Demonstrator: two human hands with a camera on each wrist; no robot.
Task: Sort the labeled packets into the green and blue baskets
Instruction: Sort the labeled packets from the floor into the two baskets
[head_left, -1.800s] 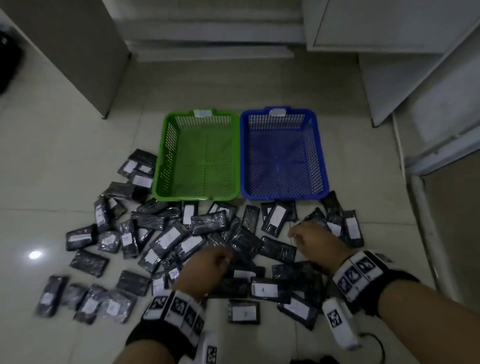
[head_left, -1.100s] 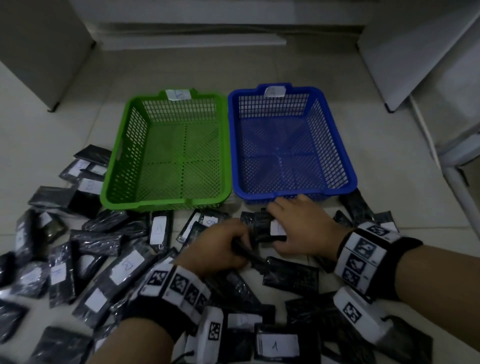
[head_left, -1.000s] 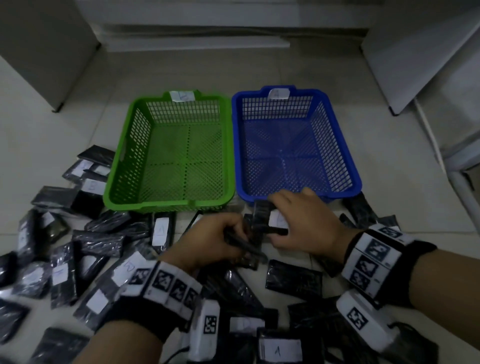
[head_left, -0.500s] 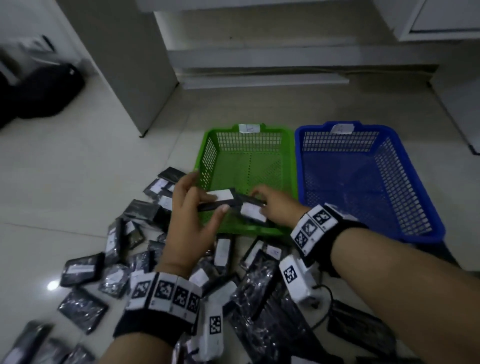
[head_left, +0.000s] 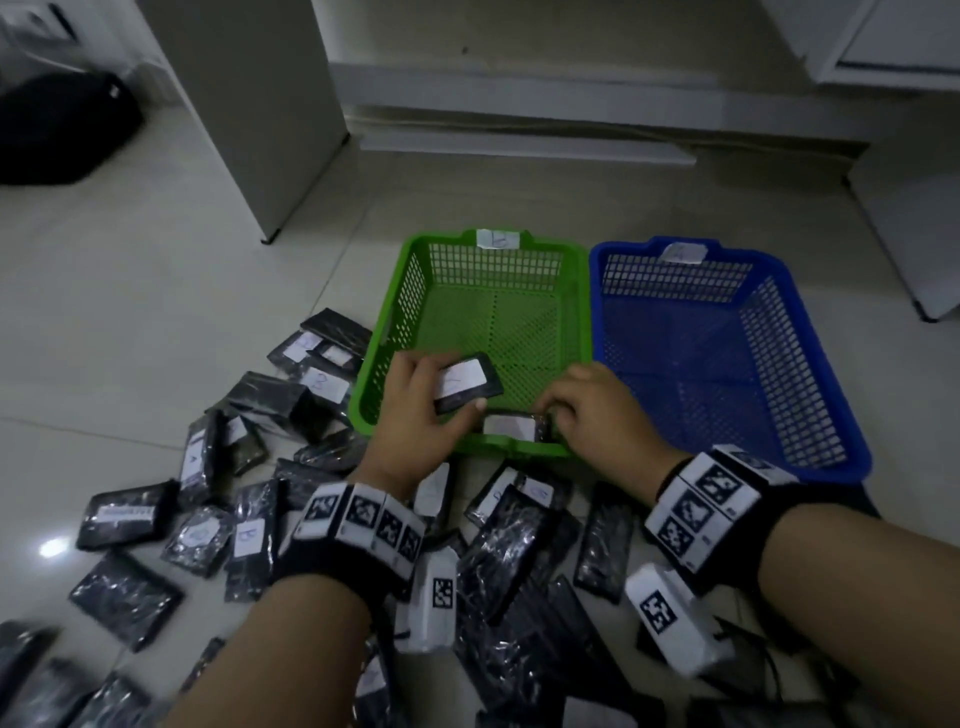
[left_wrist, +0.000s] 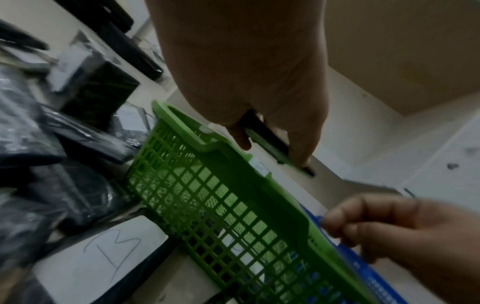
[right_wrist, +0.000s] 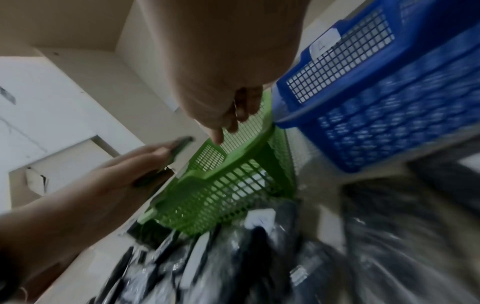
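Observation:
A green basket (head_left: 493, 270) and a blue basket (head_left: 675, 280) stand side by side on the floor, each with a paper tag on its far rim. My left hand (head_left: 439, 395) grips a black packet (head_left: 467, 382) with a white label, held above the green basket's front left. A second labeled packet (head_left: 511, 427) lies inside the green basket against its front wall. My right hand (head_left: 558, 410) hovers just right of it, fingers loosely curled and holding nothing. The left wrist view shows the held packet (left_wrist: 270, 142) edge-on between thumb and fingers.
Several black labeled packets (head_left: 249, 530) lie scattered on the tiled floor in front and to the left of the baskets. A cabinet corner (head_left: 260, 130) stands at the back left with a black bag (head_left: 57, 130) beyond it. Another cabinet (head_left: 914, 234) is at the right.
The packet my right hand was holding now lies in the front of the green basket, and that hand has let go. My left hand still holds its packet, now label up.

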